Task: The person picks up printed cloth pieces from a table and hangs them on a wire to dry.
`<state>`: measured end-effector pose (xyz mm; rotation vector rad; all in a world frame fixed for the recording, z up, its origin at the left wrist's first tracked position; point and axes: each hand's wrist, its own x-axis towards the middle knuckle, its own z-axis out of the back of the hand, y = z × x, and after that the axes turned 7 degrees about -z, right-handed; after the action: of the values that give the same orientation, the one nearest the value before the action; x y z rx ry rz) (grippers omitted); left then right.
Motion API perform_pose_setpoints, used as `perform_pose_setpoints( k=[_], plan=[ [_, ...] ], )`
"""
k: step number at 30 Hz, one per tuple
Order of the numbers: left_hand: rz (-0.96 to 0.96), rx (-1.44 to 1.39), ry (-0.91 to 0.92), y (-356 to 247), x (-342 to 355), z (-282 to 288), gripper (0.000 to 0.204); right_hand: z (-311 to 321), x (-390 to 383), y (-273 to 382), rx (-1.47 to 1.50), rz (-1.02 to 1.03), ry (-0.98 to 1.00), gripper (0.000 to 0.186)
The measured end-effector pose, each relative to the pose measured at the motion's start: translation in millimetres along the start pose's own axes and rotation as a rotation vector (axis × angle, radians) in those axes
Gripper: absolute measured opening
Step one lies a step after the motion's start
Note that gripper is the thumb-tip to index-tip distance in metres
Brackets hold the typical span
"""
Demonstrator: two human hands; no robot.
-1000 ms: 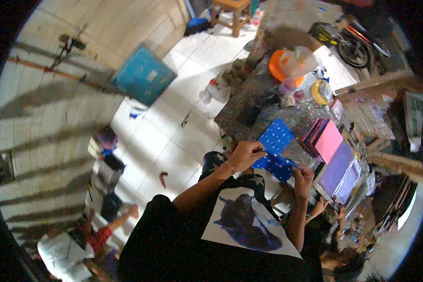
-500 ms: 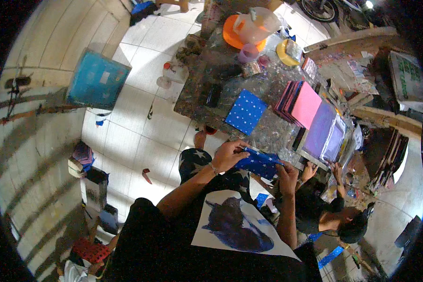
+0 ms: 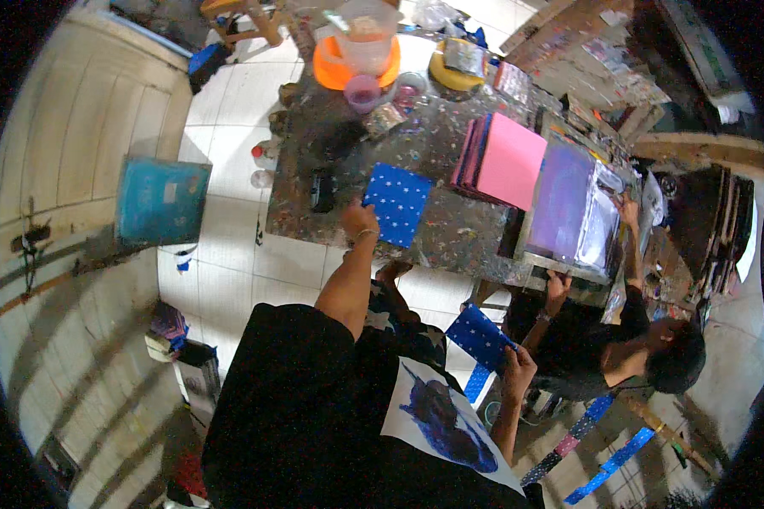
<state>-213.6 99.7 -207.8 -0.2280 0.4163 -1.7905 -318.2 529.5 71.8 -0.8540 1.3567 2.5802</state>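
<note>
On the near part of the table lies a flat square of blue cloth with white stars (image 3: pixel 397 206). My left hand (image 3: pixel 361 220) reaches out to its left edge, fingers closed at that edge; the fingertips are partly hidden. In front of my body, off the table, my right hand (image 3: pixel 518 371) grips a second blue star-print cloth (image 3: pixel 479 336) by its right end. This piece hangs apart from the table and looks like a narrow rectangle.
A stack of pink-topped sheets (image 3: pixel 511 161) stands on the paint-stained table (image 3: pixel 450 246). Right of it, a co-worker (image 3: pixel 628 339) has both hands at a framed purple screen (image 3: pixel 560 204). Tubs, including an orange basin (image 3: pixel 331 72), sit at the back. A black object (image 3: pixel 322 190) lies left.
My left hand has let go of the held cloth and moved forward to the square on the table. My right hand has drawn its piece back toward me. The view has shifted.
</note>
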Motion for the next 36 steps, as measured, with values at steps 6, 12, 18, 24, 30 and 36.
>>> perform_pose_setpoints(
  k=[6,12,18,24,30,36],
  plan=[
    [0.255,0.084,0.193,-46,7,19,0.018,24,1,-13,0.140,-0.085,-0.107,0.015],
    [0.119,-0.482,0.097,-6,6,13,0.018,23,-7,-7,0.333,-0.062,-0.060,0.018],
    [0.003,-0.656,0.605,-19,-6,81,0.022,-7,-38,-30,0.559,-0.011,-0.117,0.014],
    [-0.169,-0.988,0.823,-113,-52,211,0.040,-59,-97,-15,0.687,-0.074,-0.349,0.014],
    [-0.820,-1.020,1.088,-153,-108,295,0.058,-101,-172,-58,0.715,-0.111,-0.543,0.008],
    [-1.583,-0.714,0.879,-159,-177,299,0.040,-114,-270,-134,0.606,-0.086,-0.771,0.010]
  ],
)
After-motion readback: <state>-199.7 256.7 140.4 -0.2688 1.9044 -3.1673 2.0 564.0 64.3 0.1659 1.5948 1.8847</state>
